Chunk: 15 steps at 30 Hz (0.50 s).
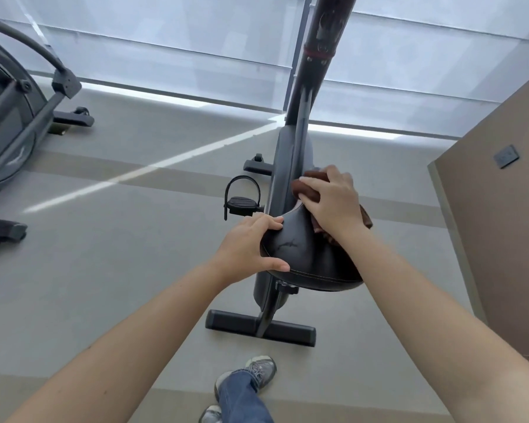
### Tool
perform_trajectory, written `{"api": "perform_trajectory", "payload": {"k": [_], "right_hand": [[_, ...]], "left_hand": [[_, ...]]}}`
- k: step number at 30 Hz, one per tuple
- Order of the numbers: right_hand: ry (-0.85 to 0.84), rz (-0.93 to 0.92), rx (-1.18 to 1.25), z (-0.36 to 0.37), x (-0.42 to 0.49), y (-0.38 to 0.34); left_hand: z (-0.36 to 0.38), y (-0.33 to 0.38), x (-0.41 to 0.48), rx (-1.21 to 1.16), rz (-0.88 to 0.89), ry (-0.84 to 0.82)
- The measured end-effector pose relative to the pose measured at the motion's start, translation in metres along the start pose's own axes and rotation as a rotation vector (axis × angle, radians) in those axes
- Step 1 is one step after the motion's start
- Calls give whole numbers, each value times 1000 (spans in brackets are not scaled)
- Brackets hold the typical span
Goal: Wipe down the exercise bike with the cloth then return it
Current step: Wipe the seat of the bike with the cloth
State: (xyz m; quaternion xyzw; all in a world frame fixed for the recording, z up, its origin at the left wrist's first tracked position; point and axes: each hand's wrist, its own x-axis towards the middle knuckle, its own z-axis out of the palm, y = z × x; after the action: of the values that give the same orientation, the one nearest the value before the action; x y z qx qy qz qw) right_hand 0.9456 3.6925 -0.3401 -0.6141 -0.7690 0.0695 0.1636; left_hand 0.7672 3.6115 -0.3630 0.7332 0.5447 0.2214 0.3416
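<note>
While cloth (306, 188) meets saddle (306, 257), wiping looks underway.
Right hand (330, 199) clutches cloth, left hand (251, 245) clamps saddle; return not yet done.

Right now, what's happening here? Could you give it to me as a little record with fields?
Activity: wiping the dark grey exercise bike
Steadying: left hand grips the left edge of the black padded saddle
Wiping: right hand holds the bunched brown cloth against the saddle's front
Cloth returned: not yet
Nearby: black strapped pedal; second grey machine at left
</note>
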Motion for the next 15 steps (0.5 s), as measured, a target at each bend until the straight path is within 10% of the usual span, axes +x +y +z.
{"api": "perform_trajectory", "payload": {"k": [15], "right_hand": [[52,-84,127,-23,-76,-8]], "left_hand": [[3,-3,-2,-154,8,32]]}}
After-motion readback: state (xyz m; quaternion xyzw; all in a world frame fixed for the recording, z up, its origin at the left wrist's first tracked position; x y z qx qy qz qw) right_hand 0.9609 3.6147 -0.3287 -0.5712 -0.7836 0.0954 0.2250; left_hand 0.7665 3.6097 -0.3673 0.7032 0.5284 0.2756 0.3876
